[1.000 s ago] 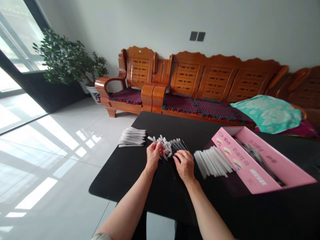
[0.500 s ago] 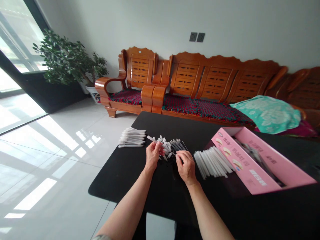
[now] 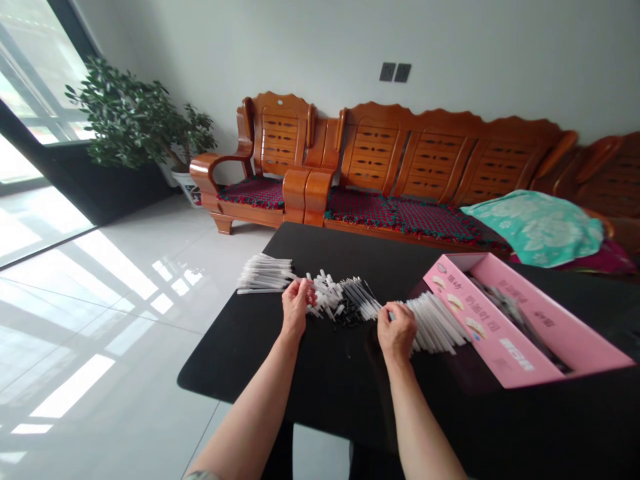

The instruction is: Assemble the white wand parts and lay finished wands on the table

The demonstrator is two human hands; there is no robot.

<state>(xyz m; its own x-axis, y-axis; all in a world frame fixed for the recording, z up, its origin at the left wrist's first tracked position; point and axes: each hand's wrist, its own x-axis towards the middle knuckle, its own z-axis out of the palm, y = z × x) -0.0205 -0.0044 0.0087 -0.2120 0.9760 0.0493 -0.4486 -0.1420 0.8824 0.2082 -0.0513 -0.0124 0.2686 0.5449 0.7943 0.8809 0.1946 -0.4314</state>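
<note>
My left hand [image 3: 297,307] pinches a slim white plastic tube over the black table [image 3: 235,360], just left of a loose heap of white-capped pieces [image 3: 326,297]. Dark pens [image 3: 356,303] lie tangled beside that heap. A neat bundle of white tubes [image 3: 263,275] lies left of my left hand. My right hand [image 3: 397,331] rests at the near end of a fanned stack of white tubes [image 3: 435,323], its fingers closed on a thin piece. Part of that stack is hidden under this hand.
An open pink cardboard box [image 3: 493,320] holding dark pens stands at the table's right. Behind the table are a wooden sofa [image 3: 425,153] with red cushions and a teal towel [image 3: 533,227]. A potted plant [image 3: 140,120] stands by the window.
My right hand has moved right, from the dark pens to the white stack. My left hand has shifted slightly left. The central heap looks more spread out.
</note>
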